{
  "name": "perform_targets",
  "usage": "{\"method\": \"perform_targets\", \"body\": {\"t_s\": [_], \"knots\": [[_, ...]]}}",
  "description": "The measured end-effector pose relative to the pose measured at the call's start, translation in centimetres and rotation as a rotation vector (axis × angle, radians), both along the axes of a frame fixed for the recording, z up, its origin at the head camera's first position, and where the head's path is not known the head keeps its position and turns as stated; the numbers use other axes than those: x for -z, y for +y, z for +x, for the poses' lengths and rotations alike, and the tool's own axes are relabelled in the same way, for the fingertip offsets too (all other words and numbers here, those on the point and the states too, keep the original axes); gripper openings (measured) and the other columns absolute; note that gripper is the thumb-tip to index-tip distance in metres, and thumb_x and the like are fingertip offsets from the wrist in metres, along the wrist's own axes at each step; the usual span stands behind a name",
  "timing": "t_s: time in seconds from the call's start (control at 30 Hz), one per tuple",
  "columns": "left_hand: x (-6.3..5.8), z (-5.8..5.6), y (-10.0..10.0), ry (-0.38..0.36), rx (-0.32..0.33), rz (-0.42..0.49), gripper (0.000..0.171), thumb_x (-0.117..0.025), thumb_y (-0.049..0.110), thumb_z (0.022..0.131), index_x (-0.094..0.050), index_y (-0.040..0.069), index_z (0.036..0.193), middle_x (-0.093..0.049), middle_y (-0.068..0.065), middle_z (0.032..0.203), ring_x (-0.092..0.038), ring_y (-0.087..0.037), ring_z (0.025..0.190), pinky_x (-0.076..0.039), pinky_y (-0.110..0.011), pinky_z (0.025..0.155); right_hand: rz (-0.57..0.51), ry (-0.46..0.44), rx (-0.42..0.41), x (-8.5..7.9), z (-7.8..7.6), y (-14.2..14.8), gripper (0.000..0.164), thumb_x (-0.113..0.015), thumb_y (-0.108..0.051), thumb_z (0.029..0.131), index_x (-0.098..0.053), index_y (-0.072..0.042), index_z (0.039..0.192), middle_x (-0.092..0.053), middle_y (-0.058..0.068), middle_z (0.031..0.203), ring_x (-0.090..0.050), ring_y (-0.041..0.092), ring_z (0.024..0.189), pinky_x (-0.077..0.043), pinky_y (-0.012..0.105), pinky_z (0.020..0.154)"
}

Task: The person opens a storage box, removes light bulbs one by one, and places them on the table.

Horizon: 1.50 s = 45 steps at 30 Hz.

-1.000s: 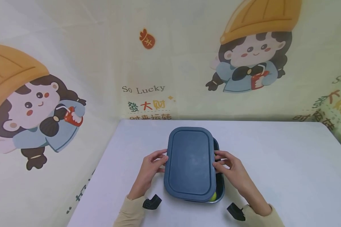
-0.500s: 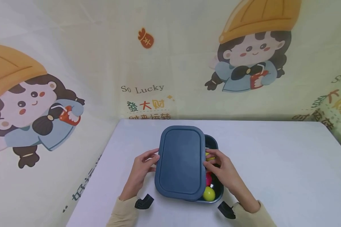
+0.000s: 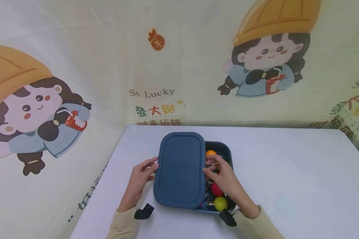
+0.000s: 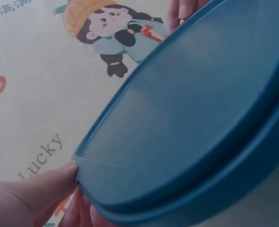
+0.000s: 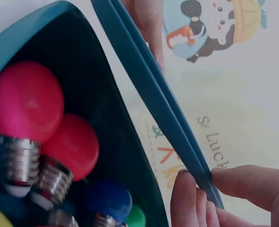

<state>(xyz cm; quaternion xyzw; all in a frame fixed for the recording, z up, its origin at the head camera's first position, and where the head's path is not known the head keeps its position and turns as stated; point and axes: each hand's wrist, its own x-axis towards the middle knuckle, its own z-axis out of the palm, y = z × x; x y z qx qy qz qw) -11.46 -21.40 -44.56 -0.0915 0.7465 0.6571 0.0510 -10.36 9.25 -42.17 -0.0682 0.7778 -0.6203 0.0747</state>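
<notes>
A dark blue rectangular lid [image 3: 179, 169] is held by both hands over the left part of a matching box [image 3: 225, 149]. My left hand [image 3: 139, 181] pinches the lid's left edge between thumb and fingers. The right hand [image 3: 222, 176] pinches its right edge, above the box's open side. In the right wrist view the lid [image 5: 149, 90] is raised apart from the box rim. Inside lie coloured light bulbs with metal screw bases: a yellow-green bulb [image 3: 220, 203], a red bulb [image 3: 216, 189], an orange bulb [image 3: 210, 153] and a blue bulb [image 5: 108, 201]. The lid hides the box's left part.
The white table [image 3: 293, 179] extends widely to the right of the box and narrowly to its left. Behind it hangs a pale cloth backdrop [image 3: 197, 79] with cartoon figures and lettering. A black wrist device [image 3: 227, 217] sits beside the right sleeve, close to the box's front corner.
Both hands have moved left with the lid, sliding it off the box's right side. More of the inside and several bulbs have come into sight. The box stays nearly in place.
</notes>
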Motion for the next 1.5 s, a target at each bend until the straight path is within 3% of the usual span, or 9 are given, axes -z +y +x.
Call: {"method": "perform_targets", "body": {"t_s": [0.4, 0.57, 0.73, 1.07, 1.2, 1.5], "knots": [[0.0, 0.4, -2.2, -0.025, -0.027, -0.034, 0.046, -0.073, 0.035, 0.091, -0.065, 0.014, 0.131, -0.060, -0.009, 0.112, -0.066, -0.018, 0.095, -0.057, -0.029, 0.081, 0.008, 0.019, 0.001, -0.2, -0.2, -2.6, 0.046, -0.069, -0.006, 0.092, -0.052, 0.000, 0.134, -0.060, 0.012, 0.109, -0.069, 0.018, 0.078, -0.060, 0.030, 0.072], [0.1, 0.3, -2.8, -0.035, -0.043, -0.056, 0.045, -0.072, 0.036, 0.092, -0.064, 0.015, 0.131, -0.060, -0.009, 0.112, -0.066, -0.016, 0.094, -0.057, -0.028, 0.083, 0.049, 0.033, 0.036, -0.2, -0.2, -3.5, 0.042, -0.071, -0.006, 0.091, -0.056, -0.002, 0.130, -0.062, 0.008, 0.106, -0.066, 0.015, 0.085, -0.056, 0.022, 0.067], [0.5, 0.2, -3.3, -0.059, -0.061, -0.073, 0.045, -0.070, 0.036, 0.093, -0.064, 0.015, 0.132, -0.061, -0.005, 0.108, -0.065, -0.016, 0.092, -0.056, -0.027, 0.082, 0.050, 0.022, 0.038, 0.0, -0.2, -4.3, 0.041, -0.071, -0.006, 0.091, -0.056, -0.003, 0.129, -0.061, 0.008, 0.107, -0.065, 0.017, 0.088, -0.059, 0.025, 0.068], [1.2, 1.0, -5.3, -0.095, -0.087, -0.126, 0.053, -0.067, 0.044, 0.093, -0.060, 0.016, 0.137, -0.061, -0.004, 0.124, -0.065, -0.010, 0.097, -0.054, -0.023, 0.085, -0.022, 0.010, -0.060, 0.8, -0.3, -6.3, 0.044, -0.068, -0.005, 0.093, -0.049, 0.003, 0.132, -0.058, 0.015, 0.111, -0.065, 0.020, 0.087, -0.061, 0.033, 0.064], [1.5, 1.0, -6.1, -0.108, -0.085, -0.161, 0.054, -0.065, 0.046, 0.094, -0.058, 0.016, 0.139, -0.060, -0.005, 0.129, -0.064, -0.007, 0.098, -0.053, -0.022, 0.085, -0.033, -0.007, -0.089, 0.9, -0.3, -7.0, 0.044, -0.068, -0.006, 0.093, -0.048, 0.003, 0.132, -0.056, 0.016, 0.111, -0.066, 0.018, 0.082, -0.061, 0.031, 0.064], [2.5, 1.5, -7.8, -0.154, -0.095, -0.178, 0.058, -0.065, 0.049, 0.093, -0.056, 0.016, 0.140, -0.063, 0.000, 0.127, -0.063, -0.005, 0.101, -0.051, -0.019, 0.086, -0.005, -0.002, -0.143, 0.8, 0.0, -8.9, 0.046, -0.066, -0.007, 0.094, -0.046, 0.006, 0.134, -0.054, 0.018, 0.113, -0.070, 0.030, 0.078, -0.059, 0.024, 0.067]]}}
